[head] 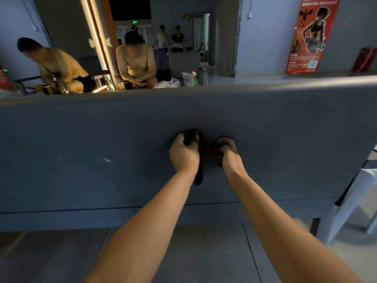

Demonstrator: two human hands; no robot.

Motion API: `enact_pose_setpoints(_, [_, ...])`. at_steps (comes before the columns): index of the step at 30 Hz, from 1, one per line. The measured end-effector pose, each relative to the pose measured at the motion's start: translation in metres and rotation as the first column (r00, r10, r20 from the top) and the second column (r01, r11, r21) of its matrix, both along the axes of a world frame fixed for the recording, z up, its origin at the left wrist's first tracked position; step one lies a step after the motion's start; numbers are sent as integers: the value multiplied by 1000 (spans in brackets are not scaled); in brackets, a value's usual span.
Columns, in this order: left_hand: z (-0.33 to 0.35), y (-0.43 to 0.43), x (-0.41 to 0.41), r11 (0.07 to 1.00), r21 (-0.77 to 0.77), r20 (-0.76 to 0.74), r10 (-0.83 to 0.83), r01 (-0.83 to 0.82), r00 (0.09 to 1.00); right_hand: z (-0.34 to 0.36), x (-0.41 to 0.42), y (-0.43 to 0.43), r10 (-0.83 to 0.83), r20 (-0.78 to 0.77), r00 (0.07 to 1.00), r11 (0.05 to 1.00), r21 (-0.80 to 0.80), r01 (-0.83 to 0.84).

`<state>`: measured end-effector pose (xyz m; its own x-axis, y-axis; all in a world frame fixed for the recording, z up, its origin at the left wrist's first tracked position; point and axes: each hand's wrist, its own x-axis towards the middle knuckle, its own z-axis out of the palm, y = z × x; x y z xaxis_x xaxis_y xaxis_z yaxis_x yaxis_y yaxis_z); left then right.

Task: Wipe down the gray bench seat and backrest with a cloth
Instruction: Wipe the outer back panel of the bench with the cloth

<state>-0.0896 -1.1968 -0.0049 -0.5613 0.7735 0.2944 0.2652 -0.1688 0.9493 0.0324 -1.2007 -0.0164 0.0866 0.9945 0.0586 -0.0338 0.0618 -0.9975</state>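
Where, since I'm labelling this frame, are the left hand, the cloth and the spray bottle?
left hand (183,155): head view, on the back of the hand.
cloth (200,172): head view, on the dark strip hanging beside the left hand.
spray bottle (195,80): head view, on its green body.

Backrest: matt gray upholstery. Cloth: dark soft fabric. Floor: smooth tile.

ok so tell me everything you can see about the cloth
The cloth is dark, near black, soft-looking fabric, bunched up rather than spread flat. The left hand grips one bunched end and the right hand grips another part, both close against the gray bench padding. Between the hands a narrow fold hangs down past the left wrist. Its full size and any pattern are unclear in the dim light.
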Motion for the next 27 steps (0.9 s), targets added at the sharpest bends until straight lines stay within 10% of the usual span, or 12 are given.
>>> enact_pose_setpoints(6, [7,-30,-40,960,269,-216,135,-74,967,9,-2,-6,-36,45,998,999,-18,37])
enact_pose_setpoints(10, [41,-25,-36,835,540,-565,265,108,781,7,1,-12,-94,67,993,994,54,90])
enact_pose_setpoints(19, [-35,6,-18,925,336,-835,205,178,511,-11,-6,-9,-114,46,992,987,120,107])
enact_pose_setpoints(27, [-49,1,-23,921,276,-791,56,274,609,-19,-4,0,-127,22,992,985,118,124])
